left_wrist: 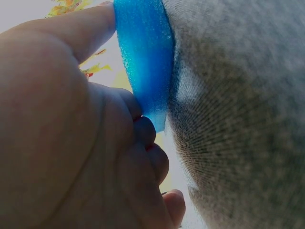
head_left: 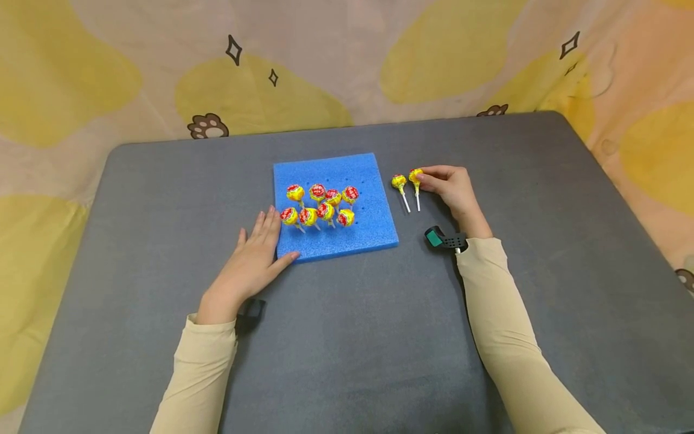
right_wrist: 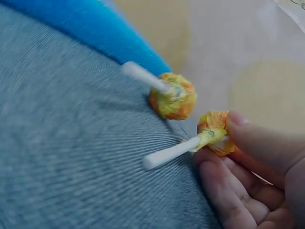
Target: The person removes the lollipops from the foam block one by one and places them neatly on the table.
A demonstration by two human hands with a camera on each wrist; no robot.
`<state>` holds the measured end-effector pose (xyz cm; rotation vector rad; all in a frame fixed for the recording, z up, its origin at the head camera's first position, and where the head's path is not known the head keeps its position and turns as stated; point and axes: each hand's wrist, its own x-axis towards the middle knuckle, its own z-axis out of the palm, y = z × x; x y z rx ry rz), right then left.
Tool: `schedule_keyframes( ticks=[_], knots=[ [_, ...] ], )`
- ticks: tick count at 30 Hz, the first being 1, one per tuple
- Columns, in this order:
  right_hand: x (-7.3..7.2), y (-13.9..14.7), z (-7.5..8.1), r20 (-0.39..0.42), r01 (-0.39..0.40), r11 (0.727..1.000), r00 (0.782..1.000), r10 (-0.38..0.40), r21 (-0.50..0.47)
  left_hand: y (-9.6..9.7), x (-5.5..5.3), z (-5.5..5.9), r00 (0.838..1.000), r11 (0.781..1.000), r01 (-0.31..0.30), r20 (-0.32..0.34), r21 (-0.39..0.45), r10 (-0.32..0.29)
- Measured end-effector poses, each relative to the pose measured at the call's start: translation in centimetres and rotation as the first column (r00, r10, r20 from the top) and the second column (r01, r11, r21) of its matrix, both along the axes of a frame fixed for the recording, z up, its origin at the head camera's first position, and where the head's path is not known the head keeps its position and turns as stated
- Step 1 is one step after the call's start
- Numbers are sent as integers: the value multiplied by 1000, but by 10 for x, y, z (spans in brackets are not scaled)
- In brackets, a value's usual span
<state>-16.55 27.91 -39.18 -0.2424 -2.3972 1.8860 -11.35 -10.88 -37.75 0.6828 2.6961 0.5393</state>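
The right hand (head_left: 449,185) pinches a lollipop (right_wrist: 215,133) in a yellow and red wrapper between thumb and fingers, its white stick pointing toward the near side. Just left of it, a second lollipop (head_left: 399,182) lies on the table, untouched. A blue foam block (head_left: 374,226) with small holes has several lollipops (head_left: 325,211) standing in it in two rows, sticks down. The left hand (head_left: 255,256), fingers straight, lies against the block's left edge and near-left corner. In the left wrist view the fingertips touch the foam's side (left_wrist: 145,57).
A dark grey table (head_left: 347,337) carries everything. Behind it hangs a patterned yellow and pink cloth (head_left: 325,60). A black band with a teal-faced device (head_left: 435,238) is on the right wrist, and a dark device (head_left: 253,308) sits at the left wrist.
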Motion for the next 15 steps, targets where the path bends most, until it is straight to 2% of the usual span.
schedule_keyframes(
  ticks=[3, 8, 11, 15],
  knots=[
    [-1, -1, -1, 12, 13, 991, 1000, -14, 130, 0, 0, 0, 1000, 1000, 0, 3, 0, 0],
    [0, -3, -2, 13, 38, 952, 999, -44, 302, 0, 0, 0, 1000, 1000, 3, 1, 3, -3],
    [1, -4, -1, 7, 43, 938, 999, -48, 344, -1, 0, 0, 1000, 1000, 2, -1, 2, -2],
    [2, -5, 2, 20, 40, 935, 999, -51, 351, -1, 0, 0, 1000, 1000, 0, -7, -5, 0]
  ],
)
